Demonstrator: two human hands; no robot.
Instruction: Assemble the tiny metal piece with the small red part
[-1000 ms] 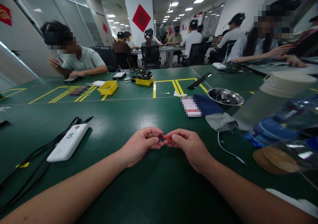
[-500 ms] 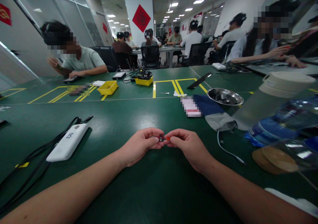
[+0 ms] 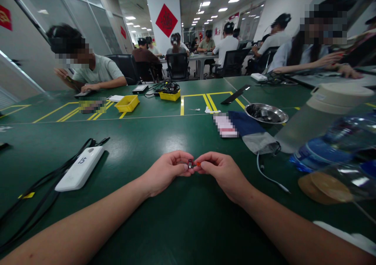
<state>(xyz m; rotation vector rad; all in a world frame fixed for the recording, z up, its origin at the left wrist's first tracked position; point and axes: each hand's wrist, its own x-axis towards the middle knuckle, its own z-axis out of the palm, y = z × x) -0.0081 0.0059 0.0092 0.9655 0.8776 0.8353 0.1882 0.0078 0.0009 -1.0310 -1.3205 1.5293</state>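
At the clock's centre, the left hand [image 3: 168, 172] has its grip pinched on a tiny dark part [image 3: 190, 164]; just beside it, the right hand [image 3: 225, 174] pinches a tiny orange piece [image 3: 199, 164]. Either could slip from such slight fingertip holds onto the green surface [image 3: 179, 226]. A white device [image 3: 80, 169] lies at nine o'clock, a steel bowl [image 3: 281, 119] at two; beyond, a person [image 3: 98, 69] sits at ten.

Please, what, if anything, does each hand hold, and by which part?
The left hand pinches a small dark piece, the right hand a small orange piece; both are too small to tell which part is gripped.
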